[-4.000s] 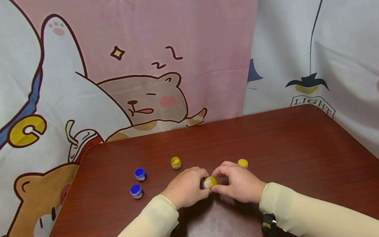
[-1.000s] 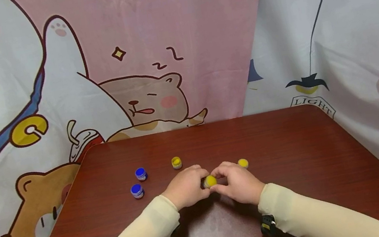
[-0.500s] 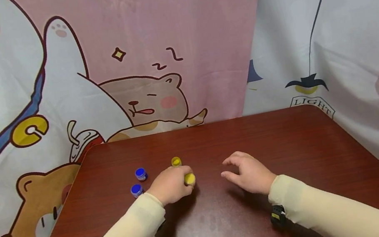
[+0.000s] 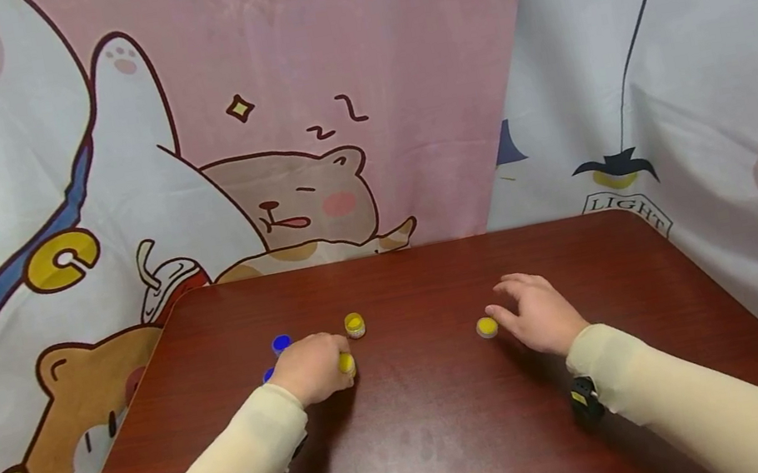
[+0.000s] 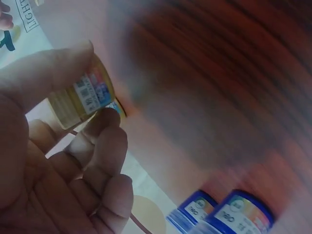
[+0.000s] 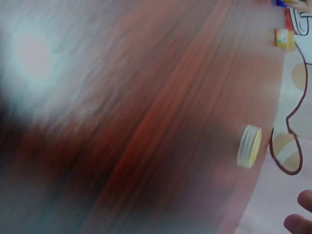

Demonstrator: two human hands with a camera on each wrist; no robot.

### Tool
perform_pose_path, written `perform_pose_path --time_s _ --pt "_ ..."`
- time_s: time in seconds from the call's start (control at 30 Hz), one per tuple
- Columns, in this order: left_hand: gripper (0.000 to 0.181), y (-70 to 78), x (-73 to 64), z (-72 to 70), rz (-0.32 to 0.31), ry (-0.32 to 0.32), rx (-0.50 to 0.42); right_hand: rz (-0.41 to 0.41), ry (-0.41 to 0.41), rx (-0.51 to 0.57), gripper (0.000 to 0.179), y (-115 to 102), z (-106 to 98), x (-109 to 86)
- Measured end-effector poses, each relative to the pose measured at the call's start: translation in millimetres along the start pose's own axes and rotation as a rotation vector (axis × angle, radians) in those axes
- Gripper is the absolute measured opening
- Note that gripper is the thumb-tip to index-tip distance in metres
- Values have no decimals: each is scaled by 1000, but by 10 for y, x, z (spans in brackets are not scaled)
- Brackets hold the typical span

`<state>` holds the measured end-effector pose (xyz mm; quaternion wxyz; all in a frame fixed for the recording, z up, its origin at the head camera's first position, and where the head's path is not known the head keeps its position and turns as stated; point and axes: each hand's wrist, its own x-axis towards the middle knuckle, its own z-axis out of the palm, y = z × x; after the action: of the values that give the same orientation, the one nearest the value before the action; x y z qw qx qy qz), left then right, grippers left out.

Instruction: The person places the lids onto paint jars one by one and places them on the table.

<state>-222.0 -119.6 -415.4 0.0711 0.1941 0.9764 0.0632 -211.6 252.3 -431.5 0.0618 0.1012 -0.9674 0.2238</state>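
My left hand (image 4: pixel 311 368) pinches a small yellow paint jar (image 5: pixel 92 90) between thumb and fingers, above the left part of the table. The jar has a printed label and a clear ribbed cap. Two blue paint jars (image 4: pixel 281 344) stand beside this hand, partly covered by it in the head view. Behind it is another yellow paint jar (image 4: pixel 355 325), its top off. My right hand (image 4: pixel 539 314) holds nothing, its fingers loosely bent. Near its thumb a round jar lid (image 6: pixel 249 147), ribbed and yellow inside, lies on the table.
The reddish-brown wooden table (image 4: pixel 428 431) reaches back to a cartoon-printed curtain (image 4: pixel 430 92). A black wrist strap device (image 4: pixel 586 396) sits under the right sleeve.
My hands were together on the yellow jar and have parted. The left has carried the jar left towards the blue jars; the right let go and moved right, past the lid.
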Motion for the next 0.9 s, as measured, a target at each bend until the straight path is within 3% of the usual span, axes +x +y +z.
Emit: perform_pose_path --time_s 0.5,0.73,0.9 --pt "23 -118 31 89 -33 5 47 126 -103 -64 72 383 -104 65" --pt "10 -78 80 62 -21 -52 107 163 -121 -81 77 520 -142 92" --pt "7 -40 94 52 -17 -44 130 189 -137 -93 82 557 -182 87"
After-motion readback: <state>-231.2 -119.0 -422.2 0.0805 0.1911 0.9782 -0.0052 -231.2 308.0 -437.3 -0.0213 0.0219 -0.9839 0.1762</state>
